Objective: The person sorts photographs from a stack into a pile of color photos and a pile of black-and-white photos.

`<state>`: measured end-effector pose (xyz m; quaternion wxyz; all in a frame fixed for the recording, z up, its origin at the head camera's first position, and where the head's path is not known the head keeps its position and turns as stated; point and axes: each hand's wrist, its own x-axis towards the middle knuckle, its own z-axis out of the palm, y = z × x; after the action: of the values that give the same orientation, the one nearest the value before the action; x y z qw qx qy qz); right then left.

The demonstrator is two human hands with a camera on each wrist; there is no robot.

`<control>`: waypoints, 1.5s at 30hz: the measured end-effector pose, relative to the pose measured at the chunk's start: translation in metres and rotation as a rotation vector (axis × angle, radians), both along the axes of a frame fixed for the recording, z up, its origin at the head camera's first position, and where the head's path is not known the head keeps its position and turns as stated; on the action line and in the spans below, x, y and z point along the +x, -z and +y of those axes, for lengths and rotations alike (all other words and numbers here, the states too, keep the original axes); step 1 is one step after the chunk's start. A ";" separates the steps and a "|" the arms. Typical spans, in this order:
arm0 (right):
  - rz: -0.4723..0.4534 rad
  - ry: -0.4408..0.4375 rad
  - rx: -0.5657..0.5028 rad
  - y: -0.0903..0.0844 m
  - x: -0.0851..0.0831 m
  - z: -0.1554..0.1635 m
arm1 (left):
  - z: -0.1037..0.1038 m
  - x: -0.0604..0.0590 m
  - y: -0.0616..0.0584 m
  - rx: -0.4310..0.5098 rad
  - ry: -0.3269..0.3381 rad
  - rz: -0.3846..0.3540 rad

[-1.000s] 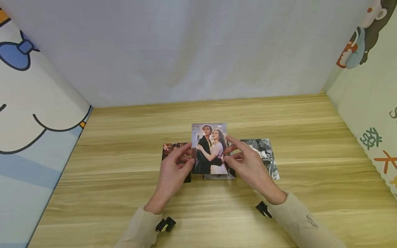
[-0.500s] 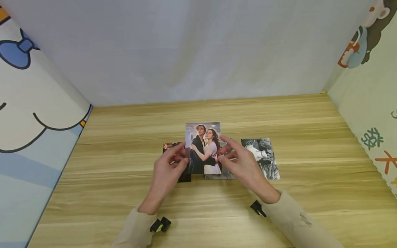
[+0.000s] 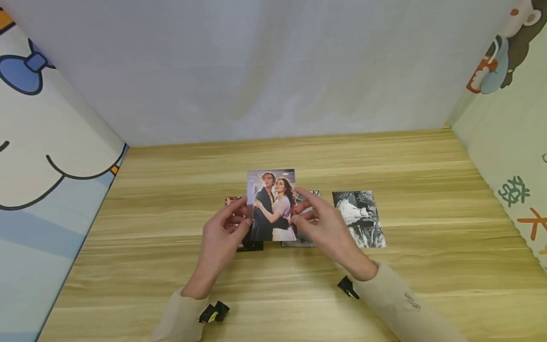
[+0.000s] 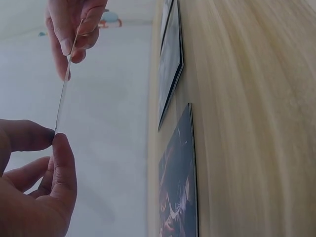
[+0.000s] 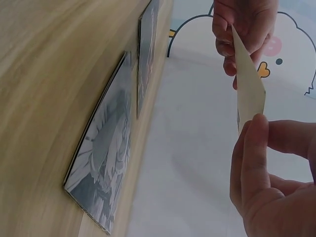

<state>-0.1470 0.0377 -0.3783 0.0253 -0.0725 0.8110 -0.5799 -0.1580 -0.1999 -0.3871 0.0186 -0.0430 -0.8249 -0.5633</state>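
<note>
Between my two hands a photo card (image 3: 273, 209) of an embracing couple is held up above the table, its printed side toward the head camera. My left hand (image 3: 224, 232) pinches its left edge between thumb and fingers. The opposite edge is pinched by my right hand (image 3: 322, 223). Seen from the right wrist, the card's pale back (image 5: 250, 91) shows. Below lie a dark, reddish photo card (image 4: 178, 182) on the left, partly hidden, and a black-and-white photo card (image 5: 106, 153) in the middle, also partly covered in the head view.
Another black-and-white photo card (image 3: 361, 218) lies to the right on the wooden table (image 3: 171, 190). A pale wall (image 3: 273, 71) rises behind the table, with cartoon-printed panels on the left (image 3: 64, 142) and right (image 3: 513, 142).
Both hands have carried the couple photo card leftward, from over the middle card toward the left one. More of the middle and right cards shows now.
</note>
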 end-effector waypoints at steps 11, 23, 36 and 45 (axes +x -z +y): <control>0.016 -0.004 0.003 -0.002 -0.002 -0.012 | -0.011 0.000 -0.001 -0.002 -0.037 -0.029; 0.012 -0.030 -0.023 -0.002 -0.007 -0.030 | -0.026 -0.001 0.001 0.047 -0.078 -0.027; 0.013 -0.057 0.036 0.000 -0.012 -0.044 | -0.041 -0.002 0.001 -0.034 -0.093 -0.050; 0.020 -0.065 0.089 0.002 -0.016 -0.050 | -0.049 -0.004 0.001 -0.075 -0.090 -0.064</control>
<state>-0.1630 -0.0120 -0.3802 0.0394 -0.1036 0.8335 -0.5414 -0.1623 -0.2486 -0.3883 0.0157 0.0115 -0.8466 -0.5319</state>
